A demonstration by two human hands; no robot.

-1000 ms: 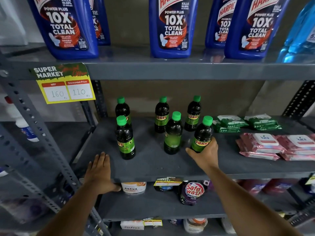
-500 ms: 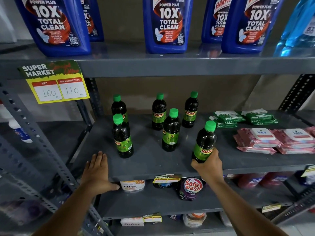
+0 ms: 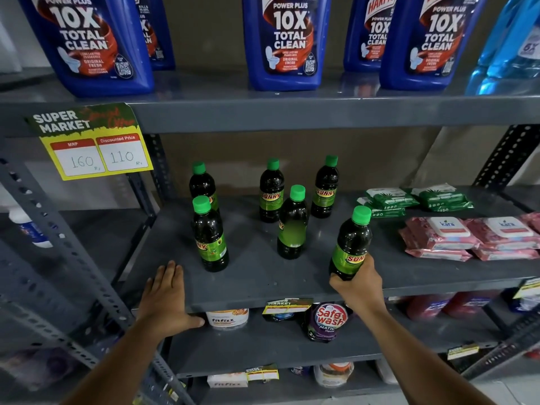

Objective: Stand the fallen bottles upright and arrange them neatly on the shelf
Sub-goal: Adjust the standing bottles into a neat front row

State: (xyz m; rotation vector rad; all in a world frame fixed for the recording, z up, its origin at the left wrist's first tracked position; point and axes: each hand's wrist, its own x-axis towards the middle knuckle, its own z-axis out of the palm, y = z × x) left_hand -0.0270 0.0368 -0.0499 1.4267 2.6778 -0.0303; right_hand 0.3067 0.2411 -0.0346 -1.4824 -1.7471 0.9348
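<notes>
Head view: your right hand (image 3: 358, 283) is wrapped round the base of a dark green-capped plastic bottle (image 3: 350, 247), upright at the near right of the grey metal shelf (image 3: 263, 282), likely for lining up with the five standing bottles (image 3: 292, 226) farther back. Left hand (image 3: 166, 296) lies flat and empty on the near edge, probably bracing. Bottle's base is hidden by your fingers; can't tell if it's touching down.

1. The blue jugs (image 3: 282, 42) are cut off by the top edge.
2. The rear-left bottle (image 3: 201, 185) is partly hidden by the front-left bottle (image 3: 209, 235).
3. The held bottle (image 3: 350, 244) base is covered by the right hand (image 3: 361, 285).
</notes>
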